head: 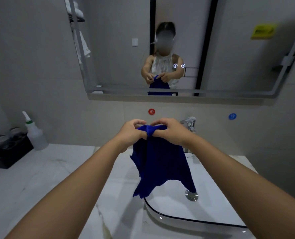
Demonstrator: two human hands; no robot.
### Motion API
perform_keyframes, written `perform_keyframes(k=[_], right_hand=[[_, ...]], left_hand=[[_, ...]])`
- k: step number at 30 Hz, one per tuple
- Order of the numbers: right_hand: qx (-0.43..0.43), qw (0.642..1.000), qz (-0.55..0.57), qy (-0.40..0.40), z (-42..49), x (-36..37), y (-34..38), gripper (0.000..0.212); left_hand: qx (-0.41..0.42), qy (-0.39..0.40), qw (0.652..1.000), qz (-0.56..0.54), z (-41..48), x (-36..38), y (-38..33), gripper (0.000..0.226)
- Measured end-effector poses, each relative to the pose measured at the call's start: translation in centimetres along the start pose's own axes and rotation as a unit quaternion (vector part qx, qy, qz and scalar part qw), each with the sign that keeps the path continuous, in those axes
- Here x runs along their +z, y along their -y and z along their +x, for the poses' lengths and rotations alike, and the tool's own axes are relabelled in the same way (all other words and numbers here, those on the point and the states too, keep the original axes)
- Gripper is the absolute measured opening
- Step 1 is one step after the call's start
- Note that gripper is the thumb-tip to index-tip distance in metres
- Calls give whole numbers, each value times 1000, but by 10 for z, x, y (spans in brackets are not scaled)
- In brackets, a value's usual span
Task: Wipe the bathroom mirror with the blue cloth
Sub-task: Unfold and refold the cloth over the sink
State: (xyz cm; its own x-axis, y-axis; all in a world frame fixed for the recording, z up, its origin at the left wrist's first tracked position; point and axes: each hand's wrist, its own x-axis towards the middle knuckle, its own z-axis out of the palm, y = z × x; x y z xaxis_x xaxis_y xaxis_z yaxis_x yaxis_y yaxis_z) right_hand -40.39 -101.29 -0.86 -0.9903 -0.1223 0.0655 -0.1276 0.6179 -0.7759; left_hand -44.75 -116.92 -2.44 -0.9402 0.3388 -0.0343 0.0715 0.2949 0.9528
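Currently at centre frame: blue cloth [160, 163], bunched along its top edge, pinched there by left hand [134, 130] and right hand [169, 131], fingers curled and close together. Hangs loose over the sink [221, 200] — lower corners near the drain [191, 195], well short of the mirror [238, 62] across the upper frame. Likely trouble: dipping those corners into a wet sink and streaking the glass; wiping with a crumpled wad and missing patches; knocking the tap [189, 123] — just behind the right hand — on reaching up.

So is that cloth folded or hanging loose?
Hanging loose: left hand and right hand pinch the cloth at its top; it drapes over the sink.
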Motion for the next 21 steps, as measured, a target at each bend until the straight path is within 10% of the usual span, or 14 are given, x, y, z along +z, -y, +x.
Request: perform_keyframes(k=[13,21], right_hand=[[41,944,264,-195,-21,17,10,27],[58,955,212,-201,-27,23,-9,28]], left_hand=[[-112,146,964,190,-35,-19,52,19],[-158,-2,985,75,-41,-24,66,26]])
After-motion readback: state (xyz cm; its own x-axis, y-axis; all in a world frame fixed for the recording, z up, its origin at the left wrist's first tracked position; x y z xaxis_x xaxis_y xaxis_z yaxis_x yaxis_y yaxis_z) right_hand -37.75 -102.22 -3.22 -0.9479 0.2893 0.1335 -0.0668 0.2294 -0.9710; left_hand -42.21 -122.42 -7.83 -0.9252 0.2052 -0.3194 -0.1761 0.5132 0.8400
